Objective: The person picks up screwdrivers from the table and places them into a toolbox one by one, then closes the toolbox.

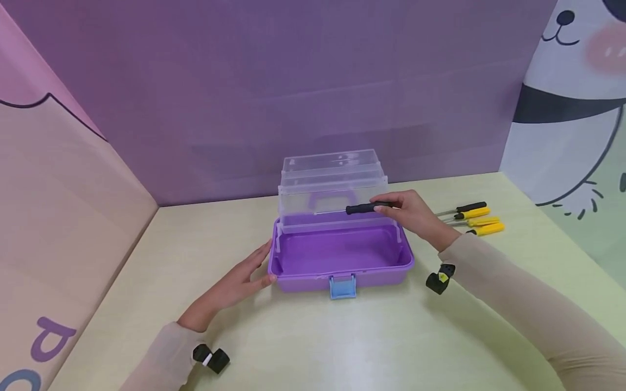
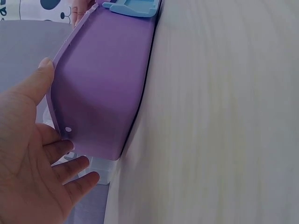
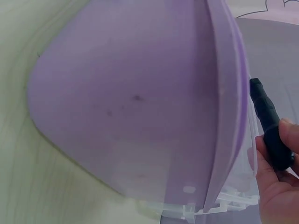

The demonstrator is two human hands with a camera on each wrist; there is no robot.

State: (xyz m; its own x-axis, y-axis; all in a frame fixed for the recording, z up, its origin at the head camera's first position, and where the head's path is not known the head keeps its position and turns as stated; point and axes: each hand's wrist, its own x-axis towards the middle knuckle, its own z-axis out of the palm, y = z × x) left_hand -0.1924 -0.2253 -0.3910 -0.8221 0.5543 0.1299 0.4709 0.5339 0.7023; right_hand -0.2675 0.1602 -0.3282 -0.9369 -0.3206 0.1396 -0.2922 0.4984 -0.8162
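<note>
A purple toolbox [image 1: 342,281] with a blue latch [image 1: 343,287] stands on the table, its clear lid [image 1: 332,168] raised at the back. Over the box, my right hand [image 1: 411,214] pinches a black-handled screwdriver [image 1: 364,208] by its handle, the thin shaft pointing left. The right wrist view shows the black handle [image 3: 275,133] between thumb and fingers beside the box wall [image 3: 135,93]. My left hand [image 1: 242,278] rests against the box's left end. In the left wrist view its thumb touches the rim and its fingers [image 2: 74,169] are spread and mostly straight.
Right of the box, several screwdrivers lie side by side on the table [image 1: 342,342]: one with a black handle [image 1: 471,207], others with yellow handles [image 1: 489,229]. A purple backdrop [image 1: 293,98] rises behind the table, with printed panels at left and right.
</note>
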